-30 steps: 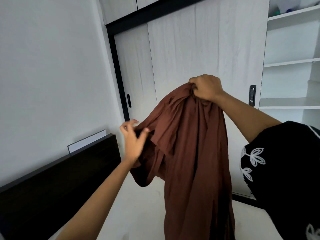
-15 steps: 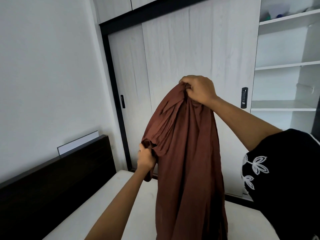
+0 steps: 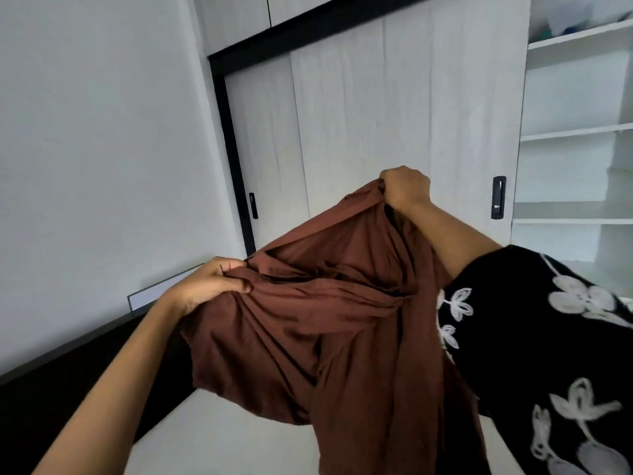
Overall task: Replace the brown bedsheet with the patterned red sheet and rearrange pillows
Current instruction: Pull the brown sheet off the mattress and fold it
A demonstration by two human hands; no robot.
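Note:
The brown bedsheet [image 3: 342, 330] hangs bunched in the air in front of me, above the bare white mattress [image 3: 226, 440]. My right hand [image 3: 406, 186] grips its top edge at the highest point, fingers curled round the cloth. My left hand [image 3: 212, 284] holds another part of the edge lower and to the left, so the fabric stretches between both hands and drapes down below the frame. No patterned red sheet or pillow is in view.
A dark headboard [image 3: 68, 382] runs along the left against the white wall. Pale sliding wardrobe doors [image 3: 394, 114] with black handles stand behind the sheet. Open white shelves [image 3: 575, 132] are at the right. My black floral sleeve [image 3: 548, 354] fills the lower right.
My left hand went from open beside the sheet to gripping its edge, then pulled it out to the left. My right hand dropped a little, spreading the cloth wider.

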